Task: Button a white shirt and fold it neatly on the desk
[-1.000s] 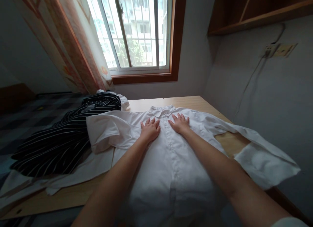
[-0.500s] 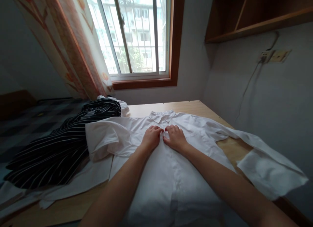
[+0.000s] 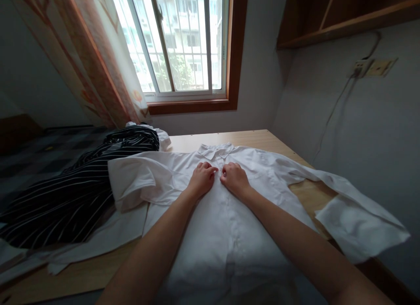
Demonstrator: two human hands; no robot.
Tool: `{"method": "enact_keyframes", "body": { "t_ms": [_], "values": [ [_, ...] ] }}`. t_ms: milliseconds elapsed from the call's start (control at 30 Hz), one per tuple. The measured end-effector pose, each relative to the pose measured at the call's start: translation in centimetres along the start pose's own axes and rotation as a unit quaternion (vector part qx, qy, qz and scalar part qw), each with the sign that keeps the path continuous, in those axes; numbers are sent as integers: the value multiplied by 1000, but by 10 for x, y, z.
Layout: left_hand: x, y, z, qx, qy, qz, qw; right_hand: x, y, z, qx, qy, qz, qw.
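- White shirt [image 3: 210, 226]: at the clock's centre, front up, creased; placket [image 3: 231, 235] running from 6 toward the pointed collar [image 3: 215, 151] at 12, sleeves [image 3: 131, 178] spread toward 9 and 3.
- Left hand [image 3: 202, 178], right hand [image 3: 235, 178]: curled at the upper placket; I cannot tell whether either clamps cloth.
- Window [image 3: 193, 55]: beyond, 12.

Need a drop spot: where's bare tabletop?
Bare table shows beyond the collar, between shirt body and right-side sleeve, and near-left in front of white cloth. Crowded: left, striped garment; chest, left hand and right hand.
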State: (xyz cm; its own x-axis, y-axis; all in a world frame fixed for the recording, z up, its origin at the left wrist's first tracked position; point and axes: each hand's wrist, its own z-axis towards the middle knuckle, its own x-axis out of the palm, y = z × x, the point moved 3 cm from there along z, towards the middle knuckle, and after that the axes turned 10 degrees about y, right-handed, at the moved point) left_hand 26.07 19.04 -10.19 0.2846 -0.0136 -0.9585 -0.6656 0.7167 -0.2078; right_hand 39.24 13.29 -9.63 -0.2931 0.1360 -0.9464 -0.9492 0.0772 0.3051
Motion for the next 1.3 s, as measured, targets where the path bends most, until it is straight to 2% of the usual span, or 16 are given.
{"method": "enact_keyframes", "body": {
  "t_ms": [167,267,400,533,633,700,833,933,1033,1300],
  "values": [
    [2,-4,1,48,8,-10,999,4,-10,7,2,-19,80,997],
    [3,-6,1,54,11,-14,998,6,-16,10,9,-26,117,993],
    [2,-10,6,16,35,-1,999,8,-21,12,20,-30,147,989],
    [1,-17,15,-74,58,-16,995,9,-23,19,30,-15,153,988],
    [3,-21,17,-152,36,-36,987,7,-25,29,45,9,164,985],
    [5,-24,17,-175,15,-34,984,5,-26,35,55,17,174,983],
    [8,-27,17,-182,-2,-24,983,6,-29,41,58,-2,188,981],
    [8,-26,18,-182,-4,-32,983,10,-30,38,21,-18,202,979],
    [8,-24,20,-180,2,-36,983,15,-31,36,-11,-13,213,977],
    [13,-20,23,-174,2,-26,984,15,-33,34,-34,2,219,975]
  ]
}}
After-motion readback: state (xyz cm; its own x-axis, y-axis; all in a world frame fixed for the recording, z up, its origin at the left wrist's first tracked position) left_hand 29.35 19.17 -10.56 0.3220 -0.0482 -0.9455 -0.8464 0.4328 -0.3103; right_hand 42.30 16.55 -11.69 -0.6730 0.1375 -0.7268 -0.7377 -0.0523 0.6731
